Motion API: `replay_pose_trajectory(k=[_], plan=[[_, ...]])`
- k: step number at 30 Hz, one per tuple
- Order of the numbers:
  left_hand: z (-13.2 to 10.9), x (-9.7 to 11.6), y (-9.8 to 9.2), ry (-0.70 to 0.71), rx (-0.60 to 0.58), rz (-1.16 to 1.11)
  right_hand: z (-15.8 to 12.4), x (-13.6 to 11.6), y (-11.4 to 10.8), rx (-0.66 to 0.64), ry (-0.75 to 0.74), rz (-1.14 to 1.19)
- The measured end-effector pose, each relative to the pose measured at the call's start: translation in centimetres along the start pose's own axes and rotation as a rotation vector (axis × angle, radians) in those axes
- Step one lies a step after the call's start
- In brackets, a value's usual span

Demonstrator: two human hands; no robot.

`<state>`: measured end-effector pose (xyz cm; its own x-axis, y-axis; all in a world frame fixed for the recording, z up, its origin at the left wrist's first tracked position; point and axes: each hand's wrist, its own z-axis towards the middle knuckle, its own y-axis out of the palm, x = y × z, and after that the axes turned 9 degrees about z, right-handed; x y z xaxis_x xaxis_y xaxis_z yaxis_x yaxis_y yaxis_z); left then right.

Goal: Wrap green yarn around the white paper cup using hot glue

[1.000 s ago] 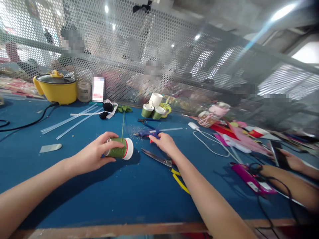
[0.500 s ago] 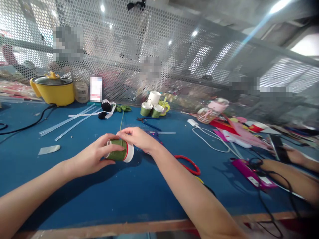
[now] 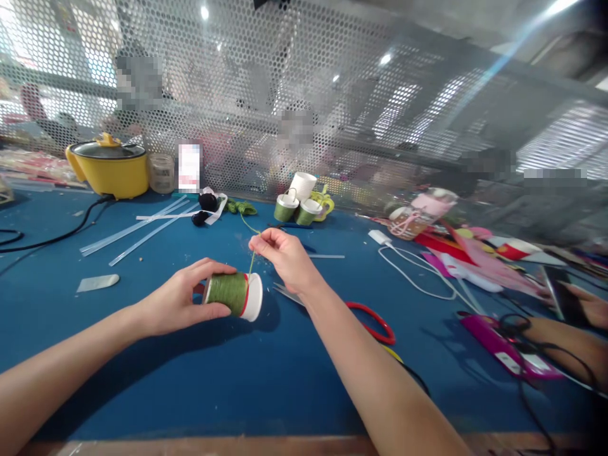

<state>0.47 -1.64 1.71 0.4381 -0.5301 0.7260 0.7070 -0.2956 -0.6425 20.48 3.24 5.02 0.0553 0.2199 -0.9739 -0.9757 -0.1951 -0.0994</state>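
My left hand grips a white paper cup lying on its side, its wall wrapped in green yarn with a red band near the white end. In a pinch, my right hand holds the strand of green yarn above the cup. From there the strand runs back to a small green bundle on the table. Scissors with red handles lie partly under my right forearm.
Behind stand two green-wrapped cups and a white cup. A yellow electric pot, clear strips and black yarn balls are at left. Rightward lie a white cable, a purple power strip and another person's arm.
My right hand has lifted away from the cup, up and right, drawing the green strand with it. My left hand still grips the cup, now with its fingers further back. The view has shifted slightly.
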Motion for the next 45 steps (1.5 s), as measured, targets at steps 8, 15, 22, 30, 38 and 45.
replay_pose_trajectory(k=[8, 15, 22, 30, 38, 45], plan=[[-0.1, 0.1, 0.0, 0.09, -0.025, 0.082, 0.1, 1.0, 0.4, -0.024, -0.032, -0.074], [-0.2, 0.0, 0.1, 0.229, 0.051, 0.17, -0.3, 1.2, 0.4, -0.079, 0.046, -0.139], [-0.2, 0.1, 0.1, 0.28, 0.062, 0.206, -0.6, 0.9, 0.5, -0.102, 0.142, -0.134], [-0.5, 0.0, 0.2, 0.322, 0.085, 0.291, -0.8, 0.6, 0.7, -0.107, 0.19, -0.11], [-0.4, 0.0, 0.1, 0.357, 0.098, 0.302, -0.9, 0.1, 0.8, -0.126, 0.257, -0.057], [-0.5, -0.1, 0.3, 0.386, 0.101, 0.287, -1.0, 0.0, 0.7, -0.172, 0.315, -0.037]])
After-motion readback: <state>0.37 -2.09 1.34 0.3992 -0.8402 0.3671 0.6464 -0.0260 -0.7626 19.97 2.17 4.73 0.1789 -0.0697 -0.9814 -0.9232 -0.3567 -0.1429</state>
